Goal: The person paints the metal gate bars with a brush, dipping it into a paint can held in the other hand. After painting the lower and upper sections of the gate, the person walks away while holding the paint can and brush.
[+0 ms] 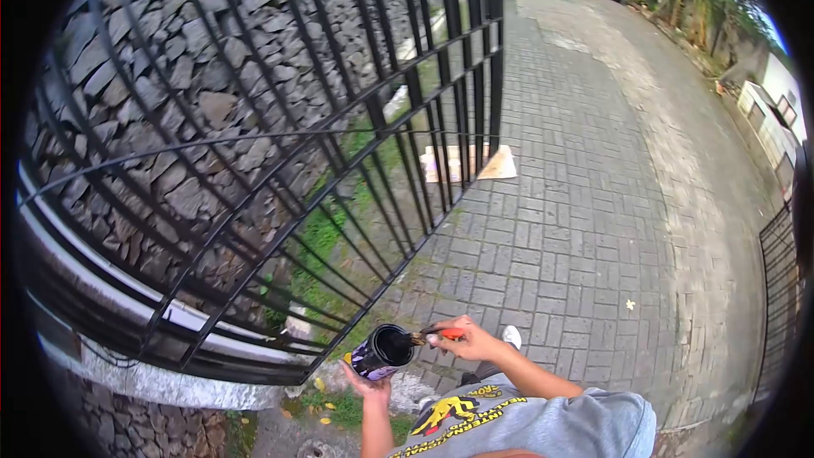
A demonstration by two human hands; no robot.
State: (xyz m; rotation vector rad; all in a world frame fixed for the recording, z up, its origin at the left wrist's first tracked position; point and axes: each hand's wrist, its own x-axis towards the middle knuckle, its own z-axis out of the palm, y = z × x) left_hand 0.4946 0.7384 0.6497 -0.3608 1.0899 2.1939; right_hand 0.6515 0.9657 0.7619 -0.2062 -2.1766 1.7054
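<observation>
Holding a small open paint can (381,351) from beneath, the left hand (366,387) has its grip closed around the can's base, tilting its black-filled mouth toward the right hand (471,343). That grip pinches an orange-handled brush (432,335), bristles at the can's rim. Just beyond stands a black iron gate (339,161) over the brick pavement (577,229), before a stone wall (170,51).

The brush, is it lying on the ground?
No, the right hand holds the brush with its tip at the mouth of the can, which the left hand holds up.
</observation>
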